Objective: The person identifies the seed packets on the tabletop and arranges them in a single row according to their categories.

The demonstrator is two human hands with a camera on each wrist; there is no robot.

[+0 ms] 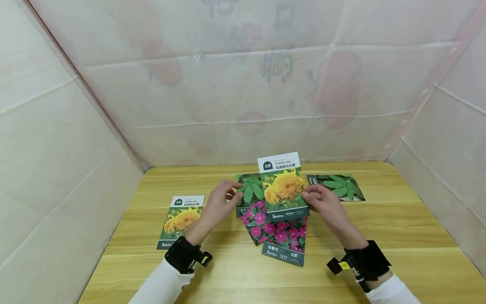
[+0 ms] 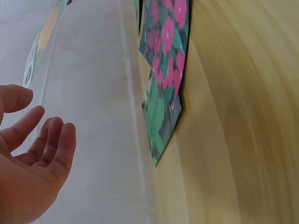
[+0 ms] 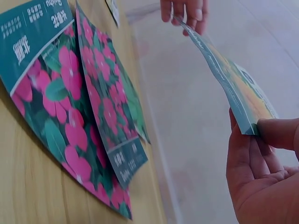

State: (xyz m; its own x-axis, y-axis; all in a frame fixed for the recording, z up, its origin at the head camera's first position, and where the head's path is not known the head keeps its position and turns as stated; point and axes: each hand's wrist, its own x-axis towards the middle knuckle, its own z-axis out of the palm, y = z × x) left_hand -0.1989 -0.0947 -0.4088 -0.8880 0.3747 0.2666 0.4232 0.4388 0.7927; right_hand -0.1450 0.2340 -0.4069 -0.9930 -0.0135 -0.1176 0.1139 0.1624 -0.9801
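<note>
My right hand (image 1: pixel 328 204) pinches a yellow sunflower seed packet (image 1: pixel 284 190) at its lower right edge, thumb in front and fingers behind. It is raised above the others, printed face toward me. To its left is my left hand (image 1: pixel 222 200), fingers loosely bent and holding nothing; in the left wrist view a gap separates it from the packet (image 2: pixel 44 39). Beneath the raised packet, two pink-flower seed packets (image 3: pixel 51 98) overlap on the table. A green-leaf packet (image 1: pixel 248 192) lies behind them, partly covered.
Another sunflower packet (image 1: pixel 182 221) lies on the wooden table (image 1: pixel 235 274) at the left, beside my left wrist. At the back right, a second green-leaf packet (image 1: pixel 338 188) lies sideways. Pale printed sheeting (image 1: pixel 228 105) rises behind the table and on both sides.
</note>
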